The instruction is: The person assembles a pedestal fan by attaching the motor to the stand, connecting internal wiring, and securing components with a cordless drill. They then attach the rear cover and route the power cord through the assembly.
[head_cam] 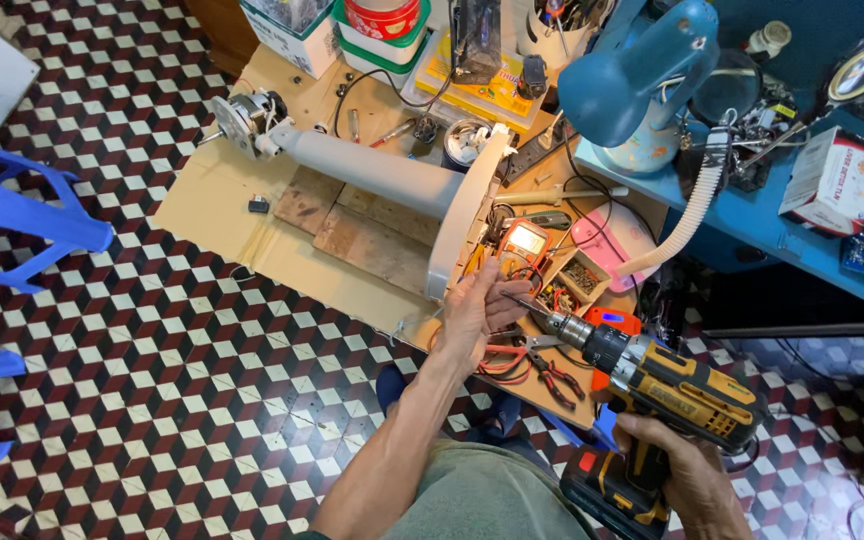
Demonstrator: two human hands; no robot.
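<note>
At frame centre your left hand [474,315] grips the rim of the fan base [462,215], while at lower right your right hand [687,475] grasps the drill [652,385], bit at the base: driving step, likely needing a square, steady bit.

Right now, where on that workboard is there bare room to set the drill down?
Bare room: the wooden planks and the cardboard left of the grey fan stand, apart from one small black part. Crowded: right of the fan base, around the multimeter, parts tray and pliers.
</note>
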